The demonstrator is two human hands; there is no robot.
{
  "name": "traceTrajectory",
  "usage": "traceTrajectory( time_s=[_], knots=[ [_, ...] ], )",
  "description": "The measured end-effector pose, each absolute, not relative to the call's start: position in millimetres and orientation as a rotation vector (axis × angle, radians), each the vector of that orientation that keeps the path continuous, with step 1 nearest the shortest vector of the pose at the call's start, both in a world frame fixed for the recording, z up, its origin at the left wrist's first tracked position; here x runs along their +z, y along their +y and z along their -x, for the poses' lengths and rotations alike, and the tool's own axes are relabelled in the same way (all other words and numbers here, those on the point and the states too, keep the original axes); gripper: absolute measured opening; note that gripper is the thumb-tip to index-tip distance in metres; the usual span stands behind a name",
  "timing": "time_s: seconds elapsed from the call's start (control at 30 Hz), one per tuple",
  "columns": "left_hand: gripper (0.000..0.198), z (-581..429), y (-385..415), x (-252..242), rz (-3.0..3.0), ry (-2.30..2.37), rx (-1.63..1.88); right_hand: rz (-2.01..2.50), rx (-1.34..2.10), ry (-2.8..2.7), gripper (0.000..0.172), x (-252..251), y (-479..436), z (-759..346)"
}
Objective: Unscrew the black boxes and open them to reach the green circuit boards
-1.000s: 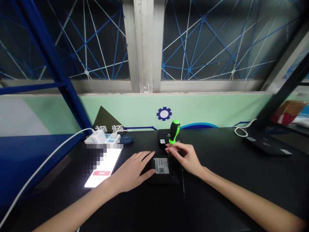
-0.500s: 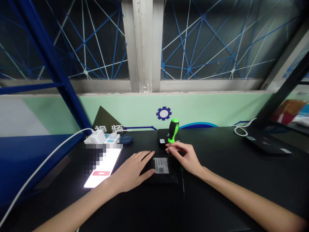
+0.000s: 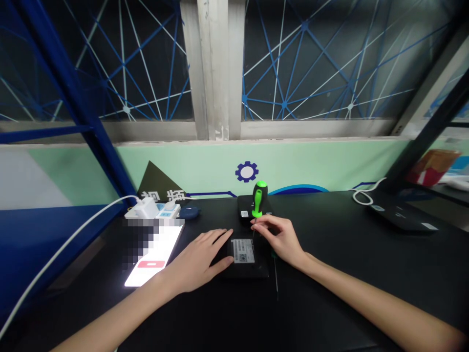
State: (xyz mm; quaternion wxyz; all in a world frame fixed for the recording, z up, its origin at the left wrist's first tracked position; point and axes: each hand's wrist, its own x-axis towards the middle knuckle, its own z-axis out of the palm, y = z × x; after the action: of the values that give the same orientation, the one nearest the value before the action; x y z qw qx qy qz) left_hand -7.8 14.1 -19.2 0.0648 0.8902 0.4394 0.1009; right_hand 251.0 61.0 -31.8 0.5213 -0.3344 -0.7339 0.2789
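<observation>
A flat black device (image 3: 252, 270) with a white printed label lies on the black table in front of me. My left hand (image 3: 201, 261) rests on its left side, fingers stretched out and apart. My right hand (image 3: 281, 239) pinches the thin shaft of a screwdriver (image 3: 259, 198) with a black and bright green handle. The screwdriver stands nearly upright, its tip down at the far edge of the device; the exact contact is too small to tell. Partly under my right hand lies a second screwdriver (image 3: 276, 278), its thin shaft pointing toward me.
Behind the device sits another black box (image 3: 245, 205). To the left are a lit phone (image 3: 157, 254), a white power strip (image 3: 134, 213) with a charger (image 3: 146, 208), and a small dark blue case (image 3: 189, 212). A black device (image 3: 403, 217) and white cable (image 3: 362, 197) lie at right.
The screwdriver's handle has turned about its axis, so its green stripe faces me more, and it stands a little straighter. The whole view has shifted slightly. My left hand stays on the device.
</observation>
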Motion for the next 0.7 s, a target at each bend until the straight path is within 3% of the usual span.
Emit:
traceTrajectory(
  time_s=[0.7],
  knots=[
    [0.046,6,9,-10,-2.870,1.403,0.386,0.695,0.832,-1.626,0.013,-34,62,-252]
  ],
)
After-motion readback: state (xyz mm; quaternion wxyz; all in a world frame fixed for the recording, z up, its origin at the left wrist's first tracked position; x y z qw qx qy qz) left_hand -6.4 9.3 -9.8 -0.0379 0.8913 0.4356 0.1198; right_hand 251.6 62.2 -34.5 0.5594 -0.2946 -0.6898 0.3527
